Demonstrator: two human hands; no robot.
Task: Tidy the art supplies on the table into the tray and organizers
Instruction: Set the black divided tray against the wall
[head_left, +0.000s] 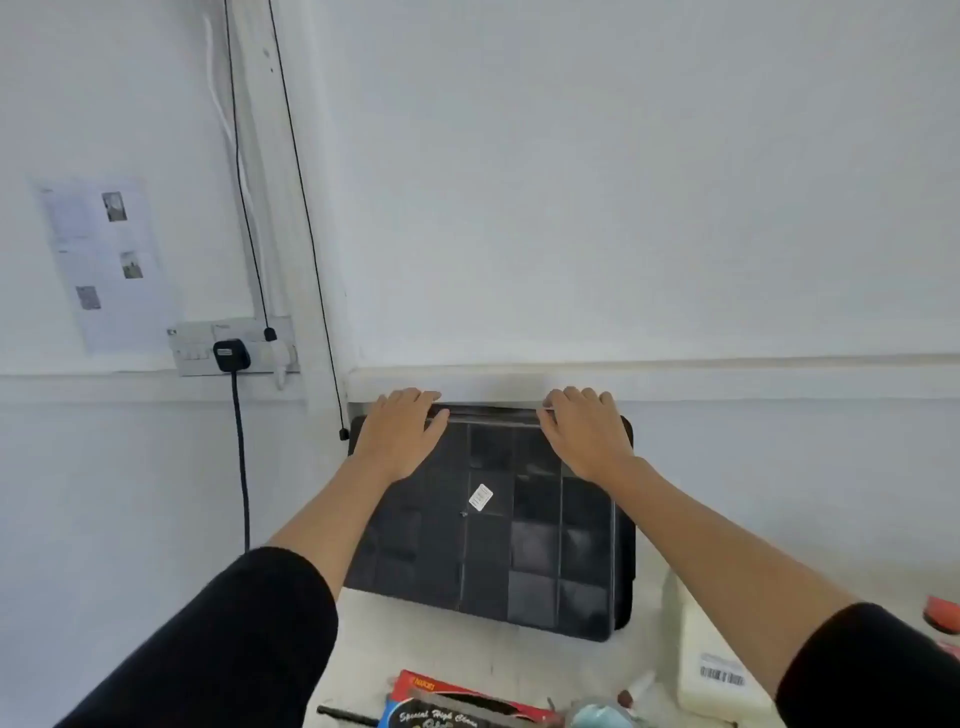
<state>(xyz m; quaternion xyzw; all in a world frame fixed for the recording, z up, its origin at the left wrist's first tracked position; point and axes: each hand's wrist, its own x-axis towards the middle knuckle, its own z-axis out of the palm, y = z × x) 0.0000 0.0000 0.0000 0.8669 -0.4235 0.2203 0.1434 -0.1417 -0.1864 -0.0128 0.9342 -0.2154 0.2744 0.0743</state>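
Evidently the work is at the far rim. The left hand (400, 431) and the right hand (587, 434) each hook their fingers over the back edge of the flat, dark plastic organizer box (493, 545), with thumbs laid along the strip of its clear lid, so both are gripping it rather than resting. The box sits on the pale table (415, 639), its far edge tucked close under the white wall ledge (493, 379); I can't tell whether it lies flat or tips up. My guess is that the lid is about to be lifted or the box drawn nearer. Either way, both hands should pull evenly so the thin lid doesn't twist, and the edge should come clear of the ledge first. The lid is glossy and see-through, showing a grid of square compartments that look dark and unfilled. A small white sticker (480, 496) sits near the middle, and the corners are rounded. Nearer me, a red-and-blue printed card packet (441, 699) and a white plastic bottle with a barcode label (719, 670) lie loose on the table, not yet sorted.
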